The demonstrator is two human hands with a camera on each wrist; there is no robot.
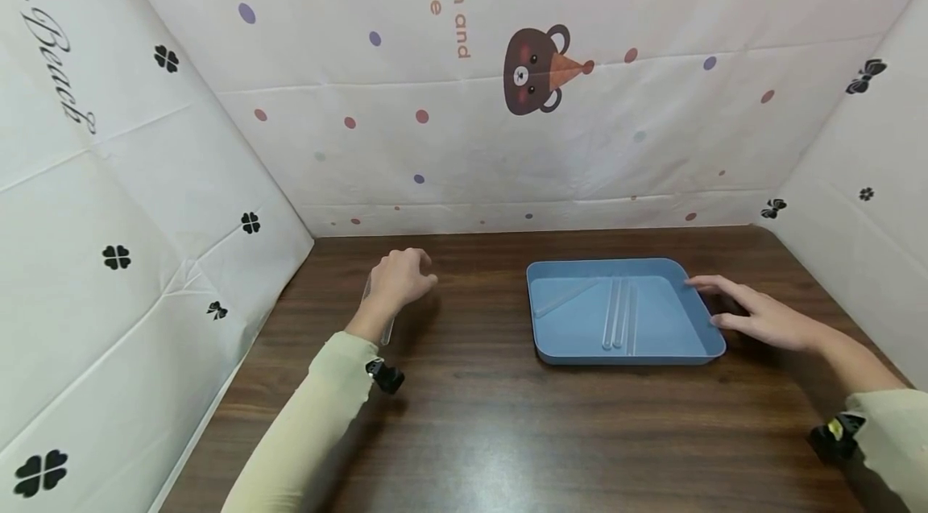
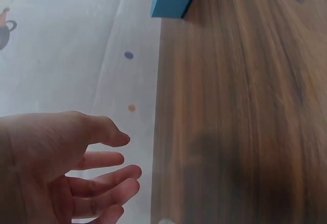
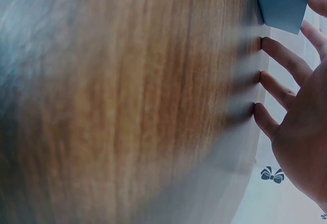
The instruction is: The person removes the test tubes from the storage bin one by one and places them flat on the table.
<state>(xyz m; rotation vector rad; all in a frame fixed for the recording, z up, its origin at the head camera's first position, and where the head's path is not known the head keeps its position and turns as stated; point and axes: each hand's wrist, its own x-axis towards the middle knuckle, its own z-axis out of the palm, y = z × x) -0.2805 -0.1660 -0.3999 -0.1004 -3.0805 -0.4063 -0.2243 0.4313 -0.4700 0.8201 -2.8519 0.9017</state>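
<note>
My left hand (image 1: 400, 279) is at the left of the table, over a clear thin tube (image 1: 387, 331) that shows on both sides of the wrist. In the left wrist view the fingers of the left hand (image 2: 76, 168) are loosely bent, with nothing between them and the thumb. At the right, my right hand (image 1: 768, 318) touches the right side of a shallow blue tray (image 1: 670, 312) with index finger and thumb. In the right wrist view the other fingers (image 3: 286, 60) spread out beside the tray's corner (image 3: 283, 4). Several clear tubes (image 1: 619, 312) lie in the tray, one of them slanted.
The dark wooden table (image 1: 471, 408) is bordered by white printed cloth at the back (image 1: 464, 151), left and right. A black wrist camera (image 1: 386, 376) sits at the left cuff, another (image 1: 835, 436) at the right one.
</note>
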